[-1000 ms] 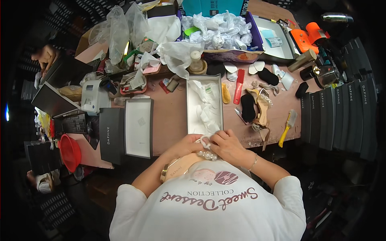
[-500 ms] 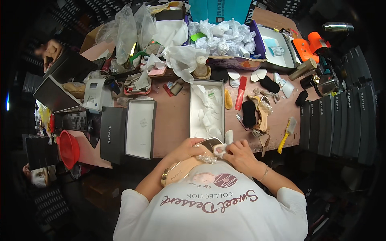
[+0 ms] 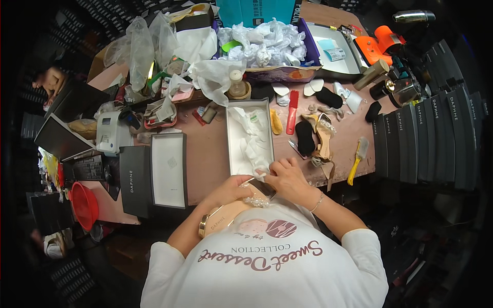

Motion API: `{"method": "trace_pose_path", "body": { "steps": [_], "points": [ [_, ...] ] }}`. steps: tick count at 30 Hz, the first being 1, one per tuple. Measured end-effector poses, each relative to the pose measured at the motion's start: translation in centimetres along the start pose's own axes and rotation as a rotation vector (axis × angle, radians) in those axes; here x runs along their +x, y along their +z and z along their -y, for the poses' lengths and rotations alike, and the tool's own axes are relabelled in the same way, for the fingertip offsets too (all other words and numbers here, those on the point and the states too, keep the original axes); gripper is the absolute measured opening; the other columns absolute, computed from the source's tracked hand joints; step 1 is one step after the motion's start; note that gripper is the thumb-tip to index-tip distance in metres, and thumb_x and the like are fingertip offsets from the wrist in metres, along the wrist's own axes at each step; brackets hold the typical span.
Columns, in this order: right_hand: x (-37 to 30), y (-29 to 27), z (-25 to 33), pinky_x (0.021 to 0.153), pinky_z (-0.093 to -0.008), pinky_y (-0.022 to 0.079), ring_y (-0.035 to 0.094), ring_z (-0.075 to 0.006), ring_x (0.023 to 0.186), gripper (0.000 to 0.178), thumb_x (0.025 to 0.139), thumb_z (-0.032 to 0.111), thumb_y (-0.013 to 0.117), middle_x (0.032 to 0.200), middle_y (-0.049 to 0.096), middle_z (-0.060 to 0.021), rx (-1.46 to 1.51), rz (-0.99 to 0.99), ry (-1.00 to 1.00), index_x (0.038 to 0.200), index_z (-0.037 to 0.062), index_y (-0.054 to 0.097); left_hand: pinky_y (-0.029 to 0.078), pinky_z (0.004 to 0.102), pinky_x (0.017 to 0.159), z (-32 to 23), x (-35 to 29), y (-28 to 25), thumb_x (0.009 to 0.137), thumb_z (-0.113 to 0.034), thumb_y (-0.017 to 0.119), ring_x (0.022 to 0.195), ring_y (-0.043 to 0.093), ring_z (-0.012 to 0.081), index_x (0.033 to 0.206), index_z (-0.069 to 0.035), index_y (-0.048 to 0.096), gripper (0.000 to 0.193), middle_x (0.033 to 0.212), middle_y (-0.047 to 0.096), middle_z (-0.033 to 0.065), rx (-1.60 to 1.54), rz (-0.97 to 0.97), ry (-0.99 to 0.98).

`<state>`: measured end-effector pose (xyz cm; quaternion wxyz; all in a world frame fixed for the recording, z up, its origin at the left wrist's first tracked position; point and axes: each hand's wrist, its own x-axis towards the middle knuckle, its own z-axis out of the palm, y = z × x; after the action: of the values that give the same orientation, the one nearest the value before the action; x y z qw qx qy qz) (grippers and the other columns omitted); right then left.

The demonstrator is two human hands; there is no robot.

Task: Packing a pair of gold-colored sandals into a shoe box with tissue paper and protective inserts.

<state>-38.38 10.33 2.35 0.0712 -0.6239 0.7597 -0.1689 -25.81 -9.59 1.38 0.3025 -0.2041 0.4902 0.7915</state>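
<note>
**Both hands on a shoe at the near edge of a crowded bench**

A cluttered brown worktable [image 3: 205, 149] fills the view, and right at its near edge, the action. The left hand [image 3: 229, 189] and the right hand [image 3: 285, 177] come together just above the person's chest, both closed around a beige shoe [image 3: 231, 215] with a sparkly beaded trim; its insole shows below the left wrist, its toe end tucked between the two palms. The right fingers pinch at the front of the shoe, touching a corner of white tissue paper [image 3: 254, 146] that spills from the open white shoebox [image 3: 249, 136] just beyond the hands.

Left of that box lies a grey-rimmed box lid [image 3: 168, 170], beside a dark box [image 3: 134, 180]. To the right, a black insert [image 3: 305, 137], a tan heeled sandal [image 3: 323, 136] and a yellow-handled brush [image 3: 356, 161] lie near one another. Further out, a red brush [image 3: 292, 111]. At the far edge, a heap of crumpled white paper [image 3: 262, 38] sits in a purple-edged box, and dark boxes [image 3: 431, 138] stand stacked along the right.
</note>
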Motion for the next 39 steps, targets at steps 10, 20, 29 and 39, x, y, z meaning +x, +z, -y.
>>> {"method": "trace_pose_path", "body": {
  "steps": [10,20,29,39],
  "points": [
    [2.4,-0.5,0.9,0.087,-0.0391,0.035,0.051,-0.0187,0.094,0.025,0.083,0.017,0.054,0.087,0.051,-0.0023,-0.007,0.083,-0.161,0.102,0.0180,0.070,0.050,0.0256,0.083,0.7,-0.1,0.2,0.081,-0.003,0.065,0.093,0.063,0.0124,0.122,0.001,0.056,0.043,0.107,0.065,0.0077,-0.059,-0.055,0.032],
    [-0.3,-0.3,-0.3,0.087,-0.0386,0.032,0.050,-0.0172,0.090,0.038,0.086,0.015,0.051,0.087,0.051,-0.0013,-0.037,0.009,-0.040,0.120,0.0212,0.065,0.050,0.0251,0.085,-0.3,-0.1,-0.1,0.081,-0.005,0.063,0.096,0.062,0.0132,0.128,0.004,0.051,0.049,0.111,0.065,0.0101,-0.004,-0.051,-0.005],
    [0.4,-0.3,-1.4,0.085,-0.0392,0.036,0.052,-0.0185,0.088,0.038,0.085,0.015,0.053,0.086,0.052,-0.0015,-0.024,-0.001,-0.006,0.120,0.0241,0.065,0.050,0.0254,0.083,-1.1,0.3,-0.2,0.080,-0.004,0.062,0.095,0.063,0.0124,0.127,0.004,0.052,0.049,0.110,0.065,0.0096,0.017,-0.038,-0.025],
    [1.4,-0.8,-0.2,0.089,-0.0402,0.035,0.049,-0.0195,0.092,0.036,0.084,0.016,0.053,0.089,0.052,-0.0022,0.090,0.062,-0.106,0.116,0.0198,0.067,0.050,0.0258,0.084,-1.7,0.2,0.1,0.080,-0.006,0.066,0.096,0.062,0.0128,0.125,0.003,0.054,0.047,0.108,0.064,0.0081,-0.053,-0.025,-0.032]
  ]
}}
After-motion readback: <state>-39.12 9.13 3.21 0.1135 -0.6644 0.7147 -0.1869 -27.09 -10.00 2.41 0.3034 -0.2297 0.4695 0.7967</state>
